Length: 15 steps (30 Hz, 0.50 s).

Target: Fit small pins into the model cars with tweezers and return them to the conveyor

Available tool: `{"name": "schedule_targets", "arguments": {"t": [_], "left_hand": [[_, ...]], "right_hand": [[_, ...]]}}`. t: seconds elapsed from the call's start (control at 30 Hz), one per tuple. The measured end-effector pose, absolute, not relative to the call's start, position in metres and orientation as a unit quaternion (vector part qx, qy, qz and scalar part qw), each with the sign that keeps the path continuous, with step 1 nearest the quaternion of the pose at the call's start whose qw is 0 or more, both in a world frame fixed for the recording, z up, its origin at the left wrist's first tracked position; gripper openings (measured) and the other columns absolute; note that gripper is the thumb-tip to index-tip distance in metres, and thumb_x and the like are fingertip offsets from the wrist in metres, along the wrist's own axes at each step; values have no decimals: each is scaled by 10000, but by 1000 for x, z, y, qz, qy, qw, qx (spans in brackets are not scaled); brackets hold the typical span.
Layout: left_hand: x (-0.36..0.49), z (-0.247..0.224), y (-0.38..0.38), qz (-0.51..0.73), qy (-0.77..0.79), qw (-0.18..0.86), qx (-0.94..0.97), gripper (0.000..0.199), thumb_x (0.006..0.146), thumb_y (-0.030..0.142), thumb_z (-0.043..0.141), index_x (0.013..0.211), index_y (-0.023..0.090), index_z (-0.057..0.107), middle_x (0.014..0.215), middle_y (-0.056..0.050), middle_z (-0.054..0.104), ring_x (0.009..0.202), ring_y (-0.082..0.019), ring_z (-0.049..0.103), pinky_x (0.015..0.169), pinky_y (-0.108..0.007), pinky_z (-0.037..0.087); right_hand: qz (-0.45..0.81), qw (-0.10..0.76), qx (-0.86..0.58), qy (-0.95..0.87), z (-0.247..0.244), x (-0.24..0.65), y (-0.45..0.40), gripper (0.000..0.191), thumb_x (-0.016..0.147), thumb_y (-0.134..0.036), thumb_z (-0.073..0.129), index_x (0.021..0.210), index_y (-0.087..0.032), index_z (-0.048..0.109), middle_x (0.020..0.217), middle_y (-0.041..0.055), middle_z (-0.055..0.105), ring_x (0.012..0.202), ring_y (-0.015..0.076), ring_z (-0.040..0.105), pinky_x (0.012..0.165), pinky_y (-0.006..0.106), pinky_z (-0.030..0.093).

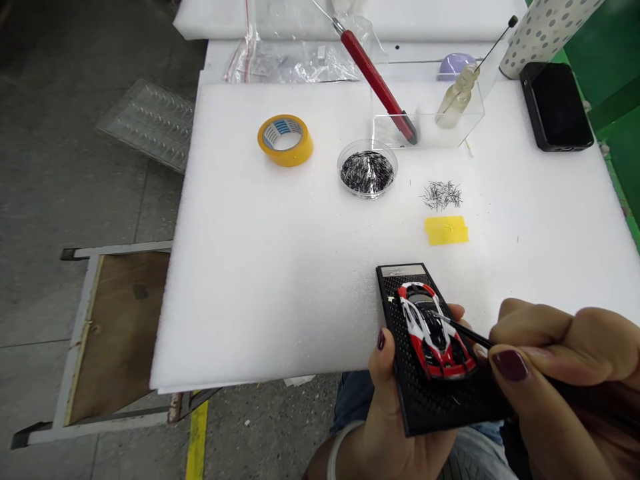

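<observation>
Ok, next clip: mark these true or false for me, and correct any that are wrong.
1. The left hand holds a black perforated base carrying a red-and-white model car. True.
2. The right hand is empty. False: it holds a slim black tool with its tip over the car.
3. The yellow tape roll sits inside the clear dish. False: it stands apart from the dish on the white foam sheet.
4. A small pile of dark slivers lies on the foam just beyond a yellow patch. True.
</observation>
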State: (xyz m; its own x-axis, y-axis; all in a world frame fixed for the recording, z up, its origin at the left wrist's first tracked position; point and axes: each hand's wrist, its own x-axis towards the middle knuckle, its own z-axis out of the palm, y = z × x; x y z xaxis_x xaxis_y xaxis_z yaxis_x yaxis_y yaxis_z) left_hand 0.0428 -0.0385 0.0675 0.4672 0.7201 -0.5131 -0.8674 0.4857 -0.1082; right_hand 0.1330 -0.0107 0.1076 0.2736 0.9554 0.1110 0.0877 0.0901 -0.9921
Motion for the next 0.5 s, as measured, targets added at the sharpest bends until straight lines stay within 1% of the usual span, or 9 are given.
{"name": "schedule_targets", "arguments": {"t": [0.13, 0.27, 0.33, 0.43, 0.5], "left_hand": [[42, 66, -39, 473, 203, 840, -173, 513, 818, 615, 782, 1108, 193, 816, 1006, -47, 799, 1085, -291, 728, 1148, -434, 476], [41, 63, -39, 470, 182, 850, -153, 503, 858, 632, 732, 1136, 219, 809, 1081, -42, 802, 1134, -295, 716, 1138, -434, 487], [41, 63, -40, 474, 176, 850, -149, 497, 871, 631, 719, 1139, 223, 808, 1093, -33, 803, 1145, -292, 715, 1146, -429, 484], [41, 63, -41, 477, 176, 848, -149, 500, 876, 638, 709, 1144, 227, 808, 1102, -40, 804, 1159, -301, 713, 1134, -432, 496], [41, 63, -40, 479, 168, 848, -150, 490, 889, 630, 700, 1148, 228, 806, 1112, -40, 806, 1150, -284, 717, 1126, -412, 503]], "right_hand": [[380, 560, -553, -485, 108, 136, -10, 344, 878, -55, 700, 672, -219, 479, 554, -21, 544, 442, 92, 467, 355, 253, 401], [381, 550, -534, -517, 103, 143, -16, 290, 867, 8, 677, 740, -207, 528, 649, -2, 596, 507, 103, 528, 412, 270, 454], [393, 542, -522, -529, 101, 147, -18, 301, 851, 44, 678, 780, -211, 534, 677, 0, 600, 539, 114, 550, 439, 279, 469], [410, 529, -519, -532, 100, 152, -19, 329, 844, 54, 685, 784, -221, 515, 672, -4, 586, 540, 117, 529, 446, 288, 452], [403, 524, -524, -537, 101, 154, -20, 329, 842, 51, 694, 780, -223, 521, 685, -1, 596, 541, 115, 511, 452, 291, 446]]}}
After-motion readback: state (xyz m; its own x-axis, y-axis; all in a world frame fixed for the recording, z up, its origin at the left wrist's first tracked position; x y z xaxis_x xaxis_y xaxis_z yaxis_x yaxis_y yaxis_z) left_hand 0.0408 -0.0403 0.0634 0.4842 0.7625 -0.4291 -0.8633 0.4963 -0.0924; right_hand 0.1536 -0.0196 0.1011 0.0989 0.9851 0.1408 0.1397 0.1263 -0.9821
